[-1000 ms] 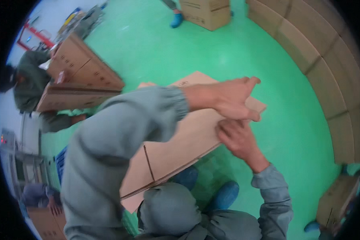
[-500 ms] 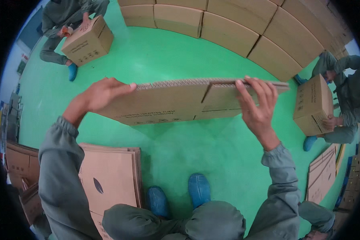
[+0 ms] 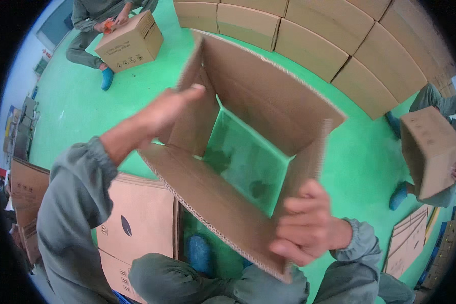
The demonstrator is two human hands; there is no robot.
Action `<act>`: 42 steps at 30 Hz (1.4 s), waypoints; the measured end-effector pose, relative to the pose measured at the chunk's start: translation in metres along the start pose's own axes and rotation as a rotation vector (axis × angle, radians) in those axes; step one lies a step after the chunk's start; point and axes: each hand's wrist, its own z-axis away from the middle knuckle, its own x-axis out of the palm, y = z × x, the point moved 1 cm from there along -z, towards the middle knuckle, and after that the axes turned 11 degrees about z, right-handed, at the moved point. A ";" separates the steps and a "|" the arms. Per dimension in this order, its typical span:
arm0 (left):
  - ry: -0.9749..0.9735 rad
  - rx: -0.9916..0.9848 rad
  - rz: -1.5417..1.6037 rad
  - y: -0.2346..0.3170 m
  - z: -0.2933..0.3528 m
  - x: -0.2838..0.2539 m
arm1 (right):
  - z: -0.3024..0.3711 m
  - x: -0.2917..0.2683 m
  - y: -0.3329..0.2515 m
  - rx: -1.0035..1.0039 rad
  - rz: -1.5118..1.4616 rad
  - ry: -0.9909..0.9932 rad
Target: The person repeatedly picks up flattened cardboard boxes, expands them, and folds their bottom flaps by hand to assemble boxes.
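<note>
A brown cardboard box [image 3: 268,91] hangs in front of me, spread into an open square. Green floor shows through its bottom, so no flaps close it there. At its far left wall my left hand [image 3: 169,111] grips the upper edge, thumb on the inner side and the other fingers mostly hidden and blurred. Round the edge at the near right corner, the fingers of my right hand [image 3: 306,223] are curled. Beside my left knee lies a stack of flat folded cartons [image 3: 149,213] with a dark leaf mark on top.
Closed cartons [image 3: 309,45] form a stacked wall at the back. A seated person [image 3: 93,25] at upper left handles an orange tool over a closed box [image 3: 131,45]. At right another person holds a box [image 3: 428,147], with flat cartons [image 3: 408,238] leaning below it.
The carton was folded flat between my hands and is now opened into a square tube. My right hand moved down and nearer; my left shifted right. The person at right tilted their box.
</note>
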 end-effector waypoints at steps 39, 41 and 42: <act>-0.281 1.433 0.250 0.029 0.004 0.254 | 0.204 -0.052 0.036 0.881 0.906 -0.339; -0.315 1.262 -0.198 -0.020 0.015 0.174 | 0.242 -0.074 0.058 1.024 1.394 -0.448; -0.095 1.253 -0.250 -0.071 0.009 0.146 | 0.254 -0.082 0.064 1.124 1.635 -0.421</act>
